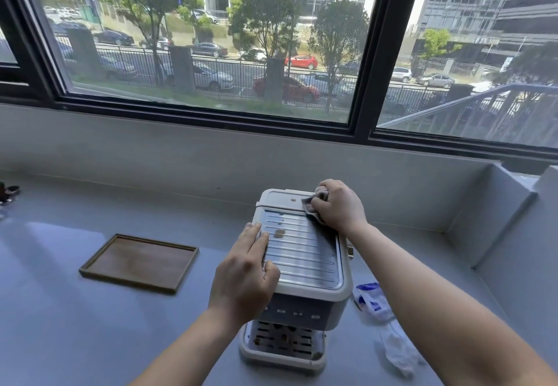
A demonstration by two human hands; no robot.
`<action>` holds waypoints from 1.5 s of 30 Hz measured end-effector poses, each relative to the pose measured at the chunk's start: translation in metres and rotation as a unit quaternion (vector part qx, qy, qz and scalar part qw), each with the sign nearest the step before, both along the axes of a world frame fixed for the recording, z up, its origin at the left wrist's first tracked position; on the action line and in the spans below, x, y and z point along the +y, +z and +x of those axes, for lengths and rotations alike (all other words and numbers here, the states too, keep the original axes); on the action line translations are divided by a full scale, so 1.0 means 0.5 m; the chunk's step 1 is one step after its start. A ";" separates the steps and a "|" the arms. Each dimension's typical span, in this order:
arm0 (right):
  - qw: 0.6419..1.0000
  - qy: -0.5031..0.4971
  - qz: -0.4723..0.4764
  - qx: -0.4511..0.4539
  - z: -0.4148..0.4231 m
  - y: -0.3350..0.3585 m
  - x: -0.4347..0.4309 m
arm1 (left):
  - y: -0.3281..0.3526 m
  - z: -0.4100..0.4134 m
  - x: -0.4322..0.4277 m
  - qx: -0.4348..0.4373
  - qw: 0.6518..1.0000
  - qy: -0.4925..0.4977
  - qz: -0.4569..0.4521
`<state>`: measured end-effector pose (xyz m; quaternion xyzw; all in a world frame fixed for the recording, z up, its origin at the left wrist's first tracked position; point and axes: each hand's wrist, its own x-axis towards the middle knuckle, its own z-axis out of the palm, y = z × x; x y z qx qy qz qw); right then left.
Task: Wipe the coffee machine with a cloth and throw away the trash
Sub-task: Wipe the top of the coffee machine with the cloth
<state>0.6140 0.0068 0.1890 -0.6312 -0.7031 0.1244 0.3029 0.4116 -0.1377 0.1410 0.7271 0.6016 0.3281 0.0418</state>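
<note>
A white coffee machine [305, 265] with a ribbed metal top plate stands on the grey counter [75, 310]. A brown stain [279, 233] marks the plate near its left side. My left hand [246, 274] lies flat on the machine's left top edge, fingers together, holding nothing. My right hand [338, 204] is closed around a crumpled grey cloth [311, 203] at the machine's far right top corner. The drip tray [283, 343] at the bottom front shows dark specks. A white and blue wrapper [371, 299] and a crumpled white tissue [398, 349] lie on the counter to the machine's right.
A brown wooden tray [140, 261] lies on the counter to the left. Small dark objects [7, 194] sit at the far left edge. A low wall under a wide window [211, 38] backs the counter, and a raised ledge [495, 213] closes its right side.
</note>
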 end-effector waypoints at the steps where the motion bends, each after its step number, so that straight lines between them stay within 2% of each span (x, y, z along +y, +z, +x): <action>1: 1.000 -0.010 -0.007 0.003 -0.014 0.002 0.011 | 0.001 -0.001 -0.001 -0.001 1.000 -0.001 -0.001; 5: 0.998 0.056 -0.025 0.012 -0.063 0.001 0.026 | 0.001 -0.001 0.000 -0.009 1.000 -0.001 -0.001; 10: 0.998 0.059 0.008 -0.021 -0.087 -0.010 0.022 | 0.000 -0.001 -0.002 -0.009 1.000 -0.002 0.001; 15: 0.995 -0.079 0.024 -0.061 -0.051 0.005 0.030 | 0.001 0.000 -0.003 -0.005 1.000 0.000 -0.006; 17: 0.992 -0.103 0.016 -0.076 -0.037 0.003 0.032 | 0.001 0.000 -0.004 -0.010 1.000 0.000 -0.006; 20: 0.992 -0.065 0.015 -0.105 -0.060 -0.004 0.033 | 0.003 0.002 -0.002 -0.017 1.000 0.002 -0.001; 24: 0.993 0.069 0.003 -0.091 -0.122 -0.011 0.030 | 0.002 0.000 -0.002 -0.014 1.000 0.001 0.003; 27: 0.989 0.115 0.016 -0.093 -0.124 -0.009 0.035 | 0.004 0.001 -0.002 -0.012 1.000 0.003 0.007; 29: 0.990 0.096 0.008 -0.100 -0.102 0.000 0.048 | 0.006 0.001 -0.001 -0.006 1.000 0.001 0.009; 32: 0.996 0.016 -0.004 -0.085 -0.085 0.001 0.056 | 0.004 0.001 -0.001 0.007 1.000 -0.002 0.012; 34: 0.995 0.038 0.019 -0.091 -0.107 -0.010 0.040 | 0.005 -0.001 -0.002 0.015 1.000 -0.004 0.019; 37: 0.986 0.134 0.039 -0.093 -0.112 -0.022 0.011 | 0.004 -0.003 -0.002 0.014 0.998 -0.018 0.059; 38: 0.986 0.129 0.037 -0.095 -0.094 -0.018 0.011 | 0.002 -0.002 -0.003 0.006 0.997 -0.018 0.073; 42: 0.995 0.007 0.019 -0.096 -0.010 -0.009 0.015 | -0.002 0.000 -0.007 -0.027 0.994 -0.019 0.108; 45: 0.990 0.063 0.054 -0.110 -0.009 -0.028 -0.029 | -0.005 -0.007 0.001 0.022 0.982 -0.086 0.168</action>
